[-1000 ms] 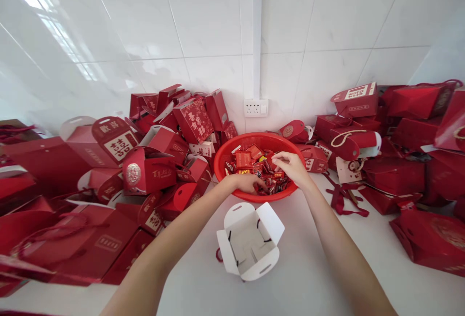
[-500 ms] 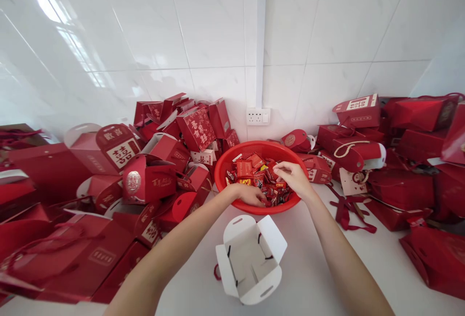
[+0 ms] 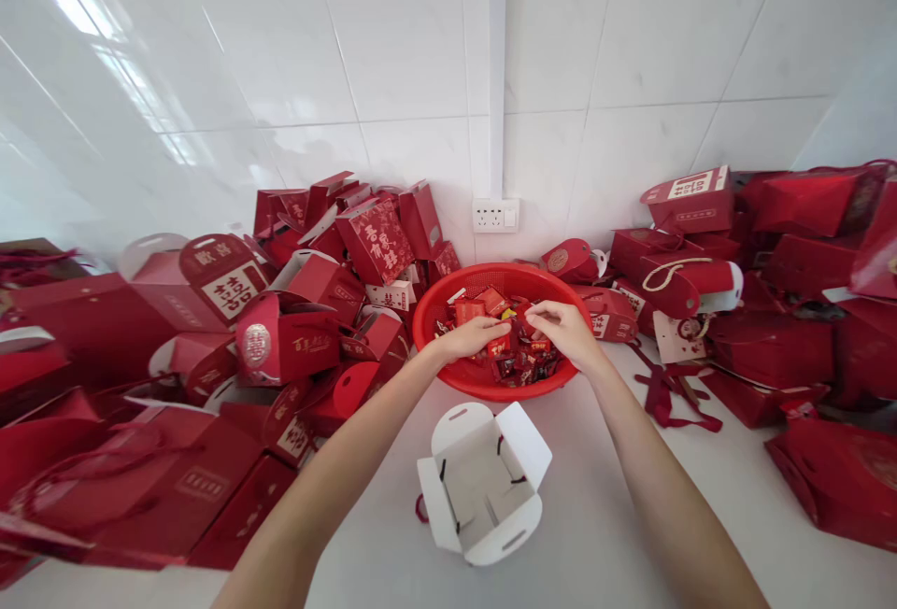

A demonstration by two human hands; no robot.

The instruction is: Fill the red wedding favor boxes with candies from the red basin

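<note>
A red plastic basket [image 3: 429, 361] holds several small wrapped candies [image 3: 469, 310], mostly red with some dark and yellow wrappers. Over its left half, my left hand [image 3: 471, 338] is closed with a red wrapped candy [image 3: 499, 346] at its fingertips. My right hand [image 3: 564, 329] hovers above the right half, thumb and fingers pinched together; what lies between them is too small to make out. The fingertips of both hands are close but apart. In front of the basket stands an open gift box [image 3: 483, 488], white inside with its flaps spread, and no candy shows in it.
Red gift boxes [image 3: 287, 343] are heaped on the left, and more red boxes [image 3: 771, 347] on the right. Dark red ribbon [image 3: 673, 399] lies on the white table [image 3: 595, 516] right of the basket. A socket [image 3: 495, 216] sits on the tiled wall behind.
My left hand has risen out of the candies, where its fingers were dug in, and now holds a red candy beside my right hand. My right hand remains pinched. The view has shifted slightly.
</note>
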